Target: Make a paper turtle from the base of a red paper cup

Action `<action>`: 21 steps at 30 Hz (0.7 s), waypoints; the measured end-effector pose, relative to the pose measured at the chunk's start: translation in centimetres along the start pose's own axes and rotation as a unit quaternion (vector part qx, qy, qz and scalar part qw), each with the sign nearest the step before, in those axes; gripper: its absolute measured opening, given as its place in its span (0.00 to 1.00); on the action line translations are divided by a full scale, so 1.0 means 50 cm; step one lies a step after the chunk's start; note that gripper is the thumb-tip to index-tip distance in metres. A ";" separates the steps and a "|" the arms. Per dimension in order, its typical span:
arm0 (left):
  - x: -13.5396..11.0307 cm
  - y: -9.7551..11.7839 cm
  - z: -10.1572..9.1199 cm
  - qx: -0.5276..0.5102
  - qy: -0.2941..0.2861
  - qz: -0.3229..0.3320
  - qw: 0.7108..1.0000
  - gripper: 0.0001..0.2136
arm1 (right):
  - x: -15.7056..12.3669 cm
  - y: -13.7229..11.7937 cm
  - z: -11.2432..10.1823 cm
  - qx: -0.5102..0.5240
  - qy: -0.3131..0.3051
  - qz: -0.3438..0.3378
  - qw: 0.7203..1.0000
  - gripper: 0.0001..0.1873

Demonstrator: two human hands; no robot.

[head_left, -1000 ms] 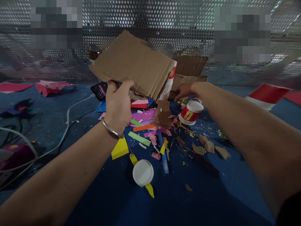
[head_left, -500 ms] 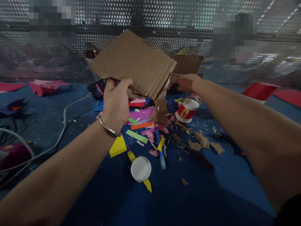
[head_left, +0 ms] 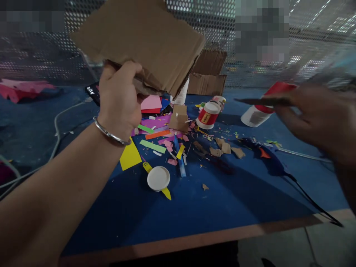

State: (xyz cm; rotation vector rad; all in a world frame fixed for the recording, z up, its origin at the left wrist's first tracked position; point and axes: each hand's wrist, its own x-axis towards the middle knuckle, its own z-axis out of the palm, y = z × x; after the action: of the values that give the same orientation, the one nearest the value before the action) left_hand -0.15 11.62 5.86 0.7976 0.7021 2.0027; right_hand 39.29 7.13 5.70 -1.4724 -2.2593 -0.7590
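My left hand (head_left: 121, 94), with a silver bangle at its wrist, grips the lower edge of a brown cardboard sheet (head_left: 147, 44) and holds it up tilted; something thin and crumpled hangs under it. On the right, my right hand (head_left: 319, 118) is blurred and pinches a thin, flat cardboard piece (head_left: 261, 101), seen edge-on and pointing left. Behind that hand lies a tilted red and white paper cup (head_left: 256, 115). Below it is a dark blue glue gun (head_left: 267, 155) with an orange trigger.
A red-banded paper cup (head_left: 208, 115) stands mid-table among paper scraps and torn cardboard bits (head_left: 222, 146). Nearer me are a white round lid (head_left: 158, 178) on a yellow strip and dark scissors (head_left: 222, 165). Folded cardboard (head_left: 207, 83) leans against the perforated metal screen (head_left: 200, 18).
My right hand has moved from the cardboard at the back far to the right, with a thin piece in it. My left hand has raised the sheet. The view has turned right and down.
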 end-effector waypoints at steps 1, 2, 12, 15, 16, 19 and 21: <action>-0.003 -0.001 0.001 0.002 0.002 0.000 1.000 0.14 | -0.028 -0.005 0.002 0.029 0.030 -0.038 0.998 0.20; -0.006 -0.001 0.002 0.005 0.002 -0.001 1.000 0.14 | -0.049 -0.012 0.007 0.056 0.033 -0.076 0.995 0.19; -0.020 0.015 0.021 -0.004 -0.002 -0.003 1.000 0.16 | -0.157 -0.014 0.049 0.025 -0.081 -0.011 0.996 0.29; -0.018 0.021 0.023 -0.005 -0.003 -0.001 1.000 0.16 | -0.230 -0.013 0.043 0.042 -0.121 0.126 0.984 0.29; -0.017 0.022 0.023 -0.005 -0.004 -0.001 1.000 0.16 | -0.251 -0.015 0.042 0.053 -0.143 0.169 0.974 0.30; -0.016 0.022 0.022 -0.001 -0.007 -0.008 1.000 0.17 | -0.285 -0.023 0.044 0.076 -0.194 0.260 0.943 0.35; -0.018 0.021 0.021 0.001 -0.015 -0.009 1.000 0.18 | -0.285 -0.026 0.044 0.083 -0.206 0.297 0.929 0.35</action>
State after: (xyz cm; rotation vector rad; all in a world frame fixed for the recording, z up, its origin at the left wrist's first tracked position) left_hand 0.49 10.53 7.03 0.8193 0.6915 1.9707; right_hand 43.93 -2.41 -4.16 -2.2207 -1.8786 -0.0749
